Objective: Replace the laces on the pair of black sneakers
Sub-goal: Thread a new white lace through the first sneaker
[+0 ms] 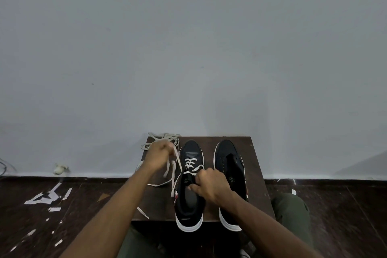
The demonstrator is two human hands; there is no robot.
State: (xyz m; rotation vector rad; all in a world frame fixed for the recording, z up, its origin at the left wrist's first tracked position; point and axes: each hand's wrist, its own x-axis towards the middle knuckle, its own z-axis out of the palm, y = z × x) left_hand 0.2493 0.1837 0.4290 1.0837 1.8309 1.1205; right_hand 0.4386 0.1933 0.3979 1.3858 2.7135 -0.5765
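Pulling white lace [174, 162] leftward, pinched in left hand [158, 154]; right hand [209, 184] gripping left sneaker [189, 184] tongue, toe far.

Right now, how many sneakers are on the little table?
2. The left sneaker, partly laced in white, sits under both hands; the right sneaker, with no lace visible, stands beside it.

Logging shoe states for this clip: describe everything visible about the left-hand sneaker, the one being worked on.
The left sneaker is black, fabric-looking, with a thick white sole, standing upright on the dark wooden stool, toe toward the wall. A white flat lace crosses its lower eyelets in about three rows; the upper eyelets look unlaced. The right hand grips its tongue area, and the left hand pulls a lace end out to the side.
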